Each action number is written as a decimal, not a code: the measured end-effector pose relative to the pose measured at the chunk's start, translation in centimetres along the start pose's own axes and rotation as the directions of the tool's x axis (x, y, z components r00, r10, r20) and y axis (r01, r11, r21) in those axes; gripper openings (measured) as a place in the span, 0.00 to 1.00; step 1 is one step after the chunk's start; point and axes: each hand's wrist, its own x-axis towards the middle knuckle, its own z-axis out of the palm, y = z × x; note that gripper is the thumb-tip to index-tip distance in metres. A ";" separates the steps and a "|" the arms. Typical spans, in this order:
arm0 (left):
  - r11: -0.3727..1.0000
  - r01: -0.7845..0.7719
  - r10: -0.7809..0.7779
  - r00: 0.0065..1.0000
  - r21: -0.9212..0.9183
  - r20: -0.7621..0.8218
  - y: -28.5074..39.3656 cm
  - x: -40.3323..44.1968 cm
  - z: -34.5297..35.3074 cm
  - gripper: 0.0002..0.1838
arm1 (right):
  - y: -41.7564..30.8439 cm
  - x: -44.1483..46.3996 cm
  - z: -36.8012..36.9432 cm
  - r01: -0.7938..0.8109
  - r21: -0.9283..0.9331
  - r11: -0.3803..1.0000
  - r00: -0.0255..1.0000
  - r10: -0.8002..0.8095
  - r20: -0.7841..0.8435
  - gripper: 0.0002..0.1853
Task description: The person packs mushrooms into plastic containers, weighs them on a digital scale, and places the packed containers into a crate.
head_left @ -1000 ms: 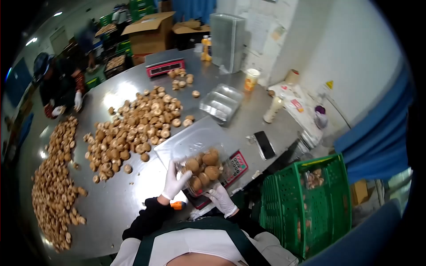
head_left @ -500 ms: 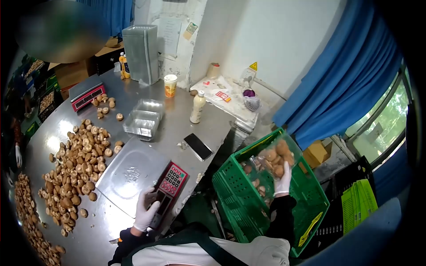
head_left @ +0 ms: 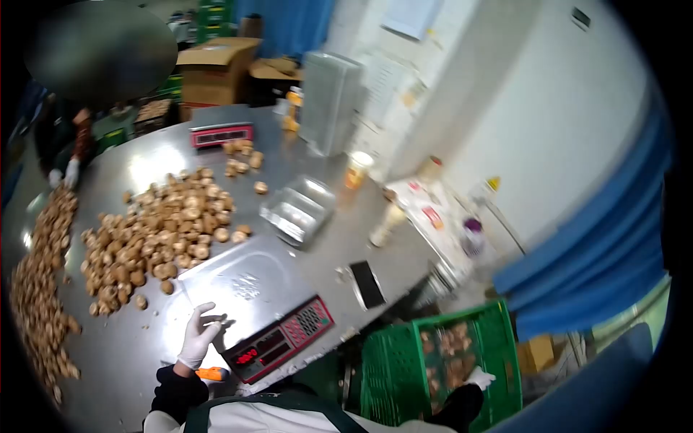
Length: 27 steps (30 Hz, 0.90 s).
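My left hand [head_left: 198, 338], in a white glove, hovers at the near-left corner of the digital scale [head_left: 245, 278], fingers apart and holding nothing. The scale's metal pan is bare and red digits glow on its display. An orange-handled tool [head_left: 211, 374] lies beside my left wrist. At the right, my gloved right hand [head_left: 479, 377] is over the green crate [head_left: 393, 375], blurred, with fingers stretched out and nothing visible in them. Clear packs of mushrooms [head_left: 453, 346] lie inside the crate, next to that hand.
A mushroom pile [head_left: 159, 234] covers the table's left side. Clear plastic trays [head_left: 299, 213], a phone [head_left: 367, 283], a bottle [head_left: 388, 224] and a cup [head_left: 357, 169] stand beyond the scale. A second scale [head_left: 220, 133] is farther back. Another person's gloved hands [head_left: 71, 173] are at far left.
My right hand has let go of the mushroom pack, which is now down in the crate. My left hand has moved left off the scale's keypad side. The view has turned left.
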 end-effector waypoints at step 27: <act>0.957 0.188 0.097 0.516 0.223 -0.851 -6.7 -16.6 -10.5 0.22 | -36.5 -54.0 16.0 0.649 0.724 -0.234 -0.468 -0.873 0.137 0.17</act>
